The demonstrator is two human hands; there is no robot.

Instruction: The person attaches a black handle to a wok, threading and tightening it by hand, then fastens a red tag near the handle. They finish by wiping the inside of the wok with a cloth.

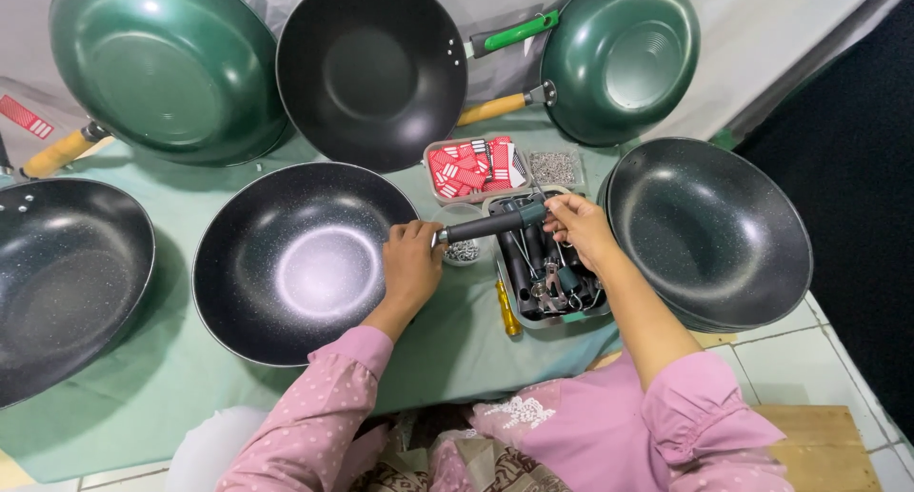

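A black speckled wok (300,264) without a handle lies on the green cloth in front of me. My left hand (411,264) rests on its right rim, fingers curled over the edge. My right hand (576,227) holds the far end of a dark pan handle (490,226), whose metal tip points at the wok's rim beside my left hand. Under my right hand a grey tray (519,311) holds several more dark handles and metal parts.
Several other woks surround the spot: green ones (167,68) (624,54) and a black one (371,68) at the back, black ones at the left (67,283) and right (709,230). A box of red packets (471,166), a cup of screws (464,250) and a yellow screwdriver (508,311) lie near.
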